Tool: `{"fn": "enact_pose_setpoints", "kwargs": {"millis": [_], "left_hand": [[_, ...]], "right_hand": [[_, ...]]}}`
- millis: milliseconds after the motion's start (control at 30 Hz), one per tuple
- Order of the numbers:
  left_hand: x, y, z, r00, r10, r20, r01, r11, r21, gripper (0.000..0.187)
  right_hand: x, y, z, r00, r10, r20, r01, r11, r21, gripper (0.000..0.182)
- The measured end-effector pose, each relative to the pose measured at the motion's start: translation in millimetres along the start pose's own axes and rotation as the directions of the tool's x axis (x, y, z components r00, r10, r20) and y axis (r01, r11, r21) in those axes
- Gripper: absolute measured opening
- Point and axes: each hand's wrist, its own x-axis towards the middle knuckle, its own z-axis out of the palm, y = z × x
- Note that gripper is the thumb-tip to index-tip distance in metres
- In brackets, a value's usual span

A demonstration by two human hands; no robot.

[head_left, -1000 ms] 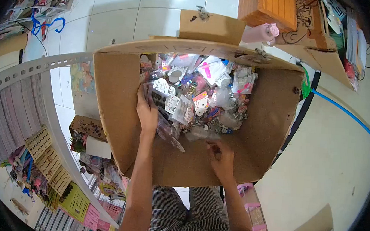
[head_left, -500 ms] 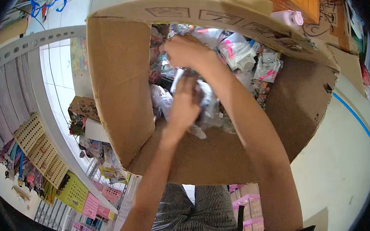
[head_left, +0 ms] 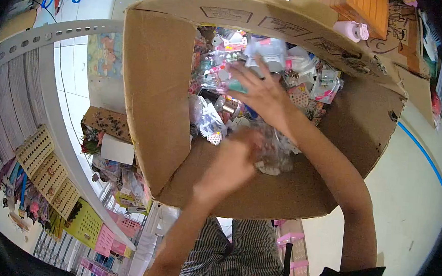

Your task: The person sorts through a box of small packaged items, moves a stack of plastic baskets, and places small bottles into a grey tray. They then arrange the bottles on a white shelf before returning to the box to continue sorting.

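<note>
A large cardboard box (head_left: 155,82) stands open before me, with many small packaged goods inside. Over the heap my right hand (head_left: 270,98) reaches in with its fingers spread, close to a white plastic packet (head_left: 268,51). My left hand (head_left: 232,162) is nearer the front wall, smeared by motion, so its fingers do not show clearly. Beside it lies crumpled clear plastic (head_left: 276,152), which overlaps the hand's edge. A white card with dark oval shapes (head_left: 212,121) rests at the left of the heap, by a small silver-topped item (head_left: 229,108).
A grey slotted metal frame (head_left: 55,85) runs along the left. Perforated baskets (head_left: 84,223) hang below it. Behind the box are a pink bottle (head_left: 351,30) and an orange wooden piece (head_left: 360,12). A blue cord (head_left: 425,152) lies on the right.
My right hand has moved right and down, and its fingers have spread. My left hand has come toward the box's front. More of the heap shows, and the view has shifted slightly.
</note>
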Motion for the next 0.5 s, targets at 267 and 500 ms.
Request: {"fn": "enact_pose_setpoints", "kwargs": {"millis": [267,500], "left_hand": [[52,-77,-28,0.994,0.105,-0.042,-0.034,0.63,0.776,0.037],[53,-98,-18,0.971,0.238,0.022,-0.13,0.447,0.885,0.027]], "right_hand": [[-67,5,-23,0.971,0.217,-0.105,-0.222,0.974,-0.039,0.019],[-58,-37,-30,0.952,0.267,-0.148,-0.245,0.957,0.154,0.016]]}}
